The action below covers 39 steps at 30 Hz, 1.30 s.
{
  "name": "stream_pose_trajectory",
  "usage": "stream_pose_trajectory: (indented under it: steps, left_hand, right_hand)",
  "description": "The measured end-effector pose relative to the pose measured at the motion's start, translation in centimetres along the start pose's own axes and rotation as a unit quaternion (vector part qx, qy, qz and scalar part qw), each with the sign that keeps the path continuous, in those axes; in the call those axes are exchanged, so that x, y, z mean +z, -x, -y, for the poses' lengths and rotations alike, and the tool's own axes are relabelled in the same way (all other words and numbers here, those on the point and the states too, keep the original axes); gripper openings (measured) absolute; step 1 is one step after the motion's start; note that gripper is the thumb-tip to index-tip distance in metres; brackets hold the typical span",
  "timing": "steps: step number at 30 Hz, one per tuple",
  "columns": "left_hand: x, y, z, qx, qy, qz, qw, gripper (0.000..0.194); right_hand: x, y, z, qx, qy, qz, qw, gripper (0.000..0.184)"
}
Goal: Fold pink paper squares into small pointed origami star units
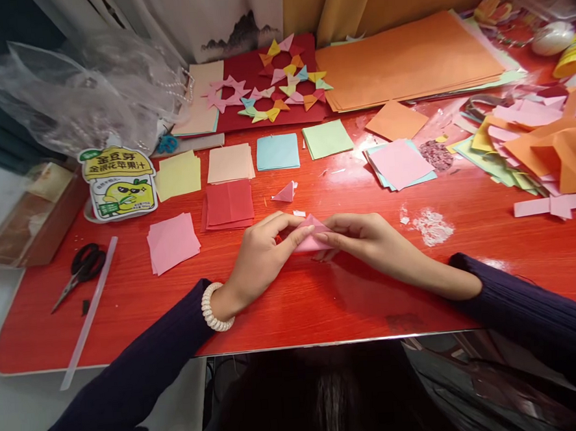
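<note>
A pink sheet of origami paper (313, 240), partly folded to a peak at the top, is pinched between both hands above the red table. My left hand (265, 246) is closed on its left side, thumb in front. From the right, my right hand (360, 234) grips the other side with thumb and fingers. The fingers cover part of the folds. Just beyond the hands lie a small folded pink piece (285, 191) and a white paper scrap (299, 213).
Square paper stacks, including pink (173, 243), red (229, 203) and blue (277, 152), lie around. Folded paper star rings (226, 94) rest at the back. Scissors (80, 270) and a translucent strip (91, 312) are left; paper scraps (532, 142) pile up right.
</note>
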State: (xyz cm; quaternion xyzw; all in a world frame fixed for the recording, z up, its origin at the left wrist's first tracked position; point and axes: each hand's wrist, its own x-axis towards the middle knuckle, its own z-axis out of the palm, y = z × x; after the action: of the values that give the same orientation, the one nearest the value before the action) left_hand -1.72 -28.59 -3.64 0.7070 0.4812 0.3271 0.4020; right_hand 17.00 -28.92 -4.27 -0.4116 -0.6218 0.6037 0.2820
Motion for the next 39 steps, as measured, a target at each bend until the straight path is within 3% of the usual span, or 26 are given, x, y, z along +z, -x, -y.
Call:
stream_pose_trajectory:
  steps: [6, 27, 39]
  left_hand:
    - [-0.05, 0.05, 0.02, -0.010, 0.027, -0.003, 1.000, 0.017]
    - [-0.02, 0.11, -0.01, -0.013, 0.028, -0.010, 0.999, 0.017]
    - [-0.12, 0.13, -0.08, -0.034, 0.037, 0.002, 0.999, 0.021]
  right_hand:
    - [0.01, -0.03, 0.35, 0.016, 0.032, 0.000, 0.999, 0.027]
    - [0.02, -0.16, 0.37, 0.038, -0.004, 0.009, 0.999, 0.025]
    - [-0.07, 0.01, 0.30, 0.024, 0.006, 0.005, 1.000, 0.023]
